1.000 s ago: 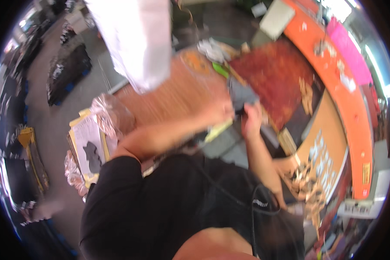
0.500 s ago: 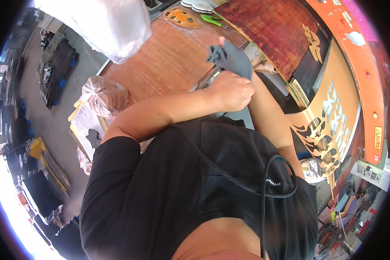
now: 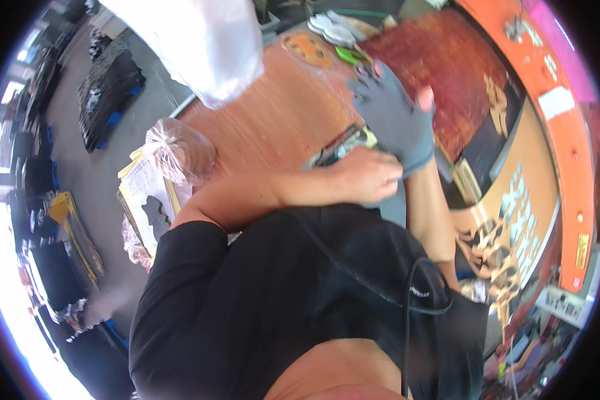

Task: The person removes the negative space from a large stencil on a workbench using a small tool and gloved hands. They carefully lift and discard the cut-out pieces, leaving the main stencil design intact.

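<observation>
Centre: the left hand [image 3: 369, 175] is pinching the glove [image 3: 388, 115] at its lower edge. Upper right of centre: the right hand [image 3: 401, 120] is wearing it, thumb spreading from fingers.

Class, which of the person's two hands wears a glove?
The right hand: it is spread in a grey glove, thumb tip exposed. The left hand is bare, its fingers curled at the glove's wrist end.
</observation>
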`<state>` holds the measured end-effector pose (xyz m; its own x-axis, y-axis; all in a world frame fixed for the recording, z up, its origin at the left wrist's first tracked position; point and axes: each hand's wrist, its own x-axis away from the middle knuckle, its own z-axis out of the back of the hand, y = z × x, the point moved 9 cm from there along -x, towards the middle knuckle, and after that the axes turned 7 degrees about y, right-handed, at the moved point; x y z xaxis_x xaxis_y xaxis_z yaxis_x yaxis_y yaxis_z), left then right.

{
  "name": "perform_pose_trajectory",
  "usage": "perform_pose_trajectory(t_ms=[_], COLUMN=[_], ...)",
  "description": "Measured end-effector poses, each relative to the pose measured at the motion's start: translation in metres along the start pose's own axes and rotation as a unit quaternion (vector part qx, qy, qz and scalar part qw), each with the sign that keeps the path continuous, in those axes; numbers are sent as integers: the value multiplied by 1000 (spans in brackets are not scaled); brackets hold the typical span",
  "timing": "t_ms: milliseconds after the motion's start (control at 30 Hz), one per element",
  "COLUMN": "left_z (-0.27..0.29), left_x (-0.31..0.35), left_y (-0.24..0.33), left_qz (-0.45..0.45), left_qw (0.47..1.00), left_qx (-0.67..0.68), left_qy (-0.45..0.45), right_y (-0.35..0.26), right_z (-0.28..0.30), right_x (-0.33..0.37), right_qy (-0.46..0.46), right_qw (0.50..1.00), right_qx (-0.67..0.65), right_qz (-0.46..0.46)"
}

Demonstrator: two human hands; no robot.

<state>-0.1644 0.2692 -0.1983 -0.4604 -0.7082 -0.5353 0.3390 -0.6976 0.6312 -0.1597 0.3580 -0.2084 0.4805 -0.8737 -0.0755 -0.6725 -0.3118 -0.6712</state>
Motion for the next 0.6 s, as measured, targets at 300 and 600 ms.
perform_pose_trajectory(t_ms=[300,600], left_z=[-25,-31], left_x=[-10,11], left_y=[9,-47], left_qz=[-64,98], left_qw=[995,983], left_qx=[70,-84], left_qy=[-42,-130], right_y=[20,86], right_z=[23,139], right_x=[-19,26], right_qy=[-76,134], right_qw=[996,780], right_qx=[24,603], right_qz=[39,-102])
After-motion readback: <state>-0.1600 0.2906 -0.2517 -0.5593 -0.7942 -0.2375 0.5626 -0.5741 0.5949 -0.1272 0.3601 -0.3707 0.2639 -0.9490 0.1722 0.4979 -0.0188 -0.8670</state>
